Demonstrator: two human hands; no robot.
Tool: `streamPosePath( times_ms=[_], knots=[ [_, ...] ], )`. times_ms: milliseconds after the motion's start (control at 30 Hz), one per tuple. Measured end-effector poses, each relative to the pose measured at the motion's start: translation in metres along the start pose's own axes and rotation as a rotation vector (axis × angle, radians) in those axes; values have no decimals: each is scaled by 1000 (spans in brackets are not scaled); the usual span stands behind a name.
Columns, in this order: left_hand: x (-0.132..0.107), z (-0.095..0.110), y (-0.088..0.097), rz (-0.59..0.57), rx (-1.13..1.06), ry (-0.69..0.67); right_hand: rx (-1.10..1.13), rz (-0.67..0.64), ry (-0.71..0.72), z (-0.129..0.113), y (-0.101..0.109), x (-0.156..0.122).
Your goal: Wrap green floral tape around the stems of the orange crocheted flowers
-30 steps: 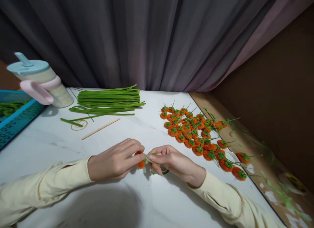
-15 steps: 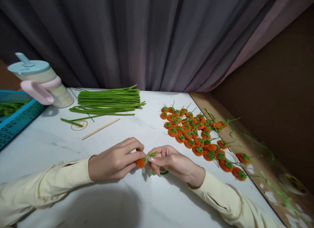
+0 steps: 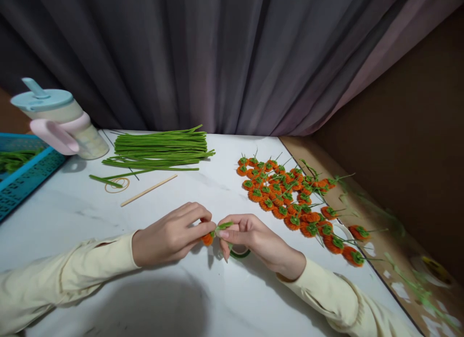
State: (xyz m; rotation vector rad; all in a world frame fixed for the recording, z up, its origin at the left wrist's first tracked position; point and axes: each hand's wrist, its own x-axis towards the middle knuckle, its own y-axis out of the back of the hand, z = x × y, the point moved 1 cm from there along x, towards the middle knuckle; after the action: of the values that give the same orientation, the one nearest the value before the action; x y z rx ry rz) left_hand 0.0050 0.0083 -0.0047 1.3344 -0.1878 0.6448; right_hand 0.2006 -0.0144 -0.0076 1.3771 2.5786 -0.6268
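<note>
In my left hand (image 3: 176, 233) is a small orange persimmon (image 3: 208, 238) of fuzzy pipe cleaner, pinched between thumb and fingers and mostly hidden by them. Its short green stem (image 3: 225, 226) points right. Against that stem, my right hand (image 3: 250, 238) closes thumb and forefinger; a pale green strip, perhaps tape, shows at the pinch. Below the right fingers lies a green-edged ring (image 3: 239, 254), like a roll of tape, partly covered. Several finished orange persimmons (image 3: 281, 212) with green tops and thin stems lie in a cluster to the right.
Green pipe cleaners (image 3: 161, 146) lie stacked at the back. Near them are a wooden stick (image 3: 149, 190) and rubber bands (image 3: 125, 182). A lidded cup (image 3: 68, 119) and a blue basket (image 3: 32, 182) stand left. White scraps (image 3: 400, 291) litter the brown surface right.
My right fingers have shifted slightly at the stem, and more of the green-edged ring shows below them. The left hand still pinches the orange persimmon, nearly unmoved.
</note>
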Motion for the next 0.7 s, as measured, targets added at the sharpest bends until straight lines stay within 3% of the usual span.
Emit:
streamPosePath(
  times_ms=[200,400,533,700],
  knots=[
    [1,0,2,13,-47,-30,-25,14,7,1,-2,0],
    [6,4,7,26,-358,200,-175,20,128,-1,-4,-6],
    [9,5,8,-11,-571,359,-511,108,308,0,-5,-9],
    [10,1,6,-83,-766,499,-838,134,648,6,-4,-10]
  ],
)
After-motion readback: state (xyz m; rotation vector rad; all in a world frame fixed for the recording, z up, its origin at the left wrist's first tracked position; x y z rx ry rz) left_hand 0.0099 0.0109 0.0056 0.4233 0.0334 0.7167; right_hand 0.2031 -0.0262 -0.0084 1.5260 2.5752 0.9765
